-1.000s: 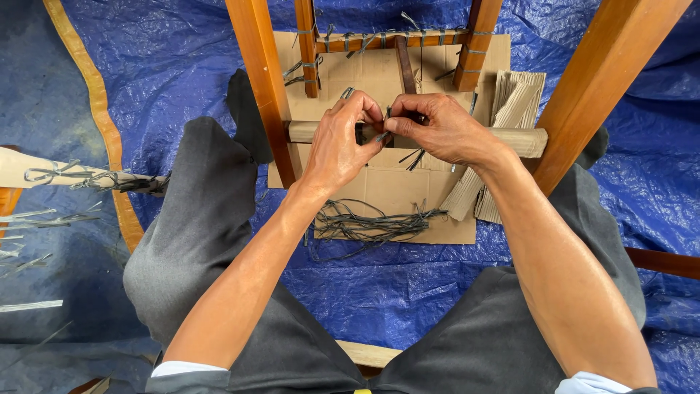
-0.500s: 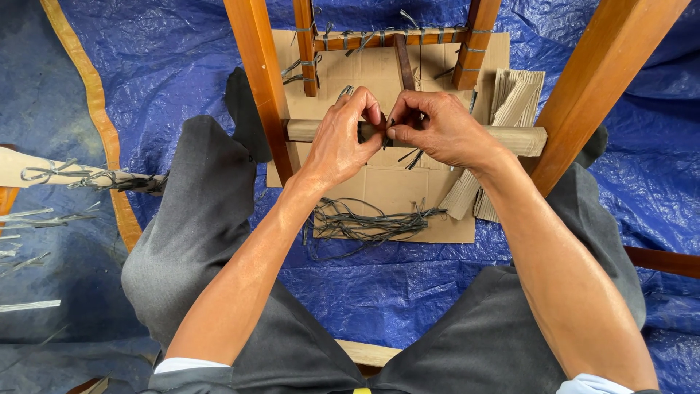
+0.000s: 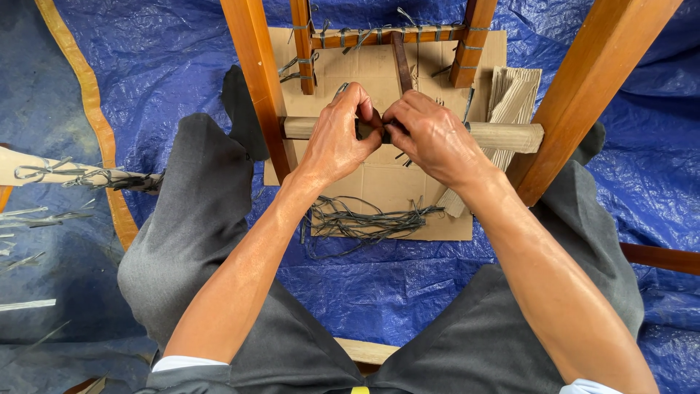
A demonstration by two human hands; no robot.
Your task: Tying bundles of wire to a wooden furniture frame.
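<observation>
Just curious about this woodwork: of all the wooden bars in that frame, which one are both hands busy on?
The pale round horizontal bar in the middle. Both the left hand and right hand pinch a dark strip on it; the reddish-brown bars are untouched.

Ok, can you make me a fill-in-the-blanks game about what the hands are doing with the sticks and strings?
1. Both hands, the left hand and the right hand, meet on a pale round ____ that runs across between the wooden legs.
2. The tarp on the floor is ____ in colour.
3. The loose dark strips lie on a sheet of ____.

Missing words: rod; blue; cardboard
</observation>
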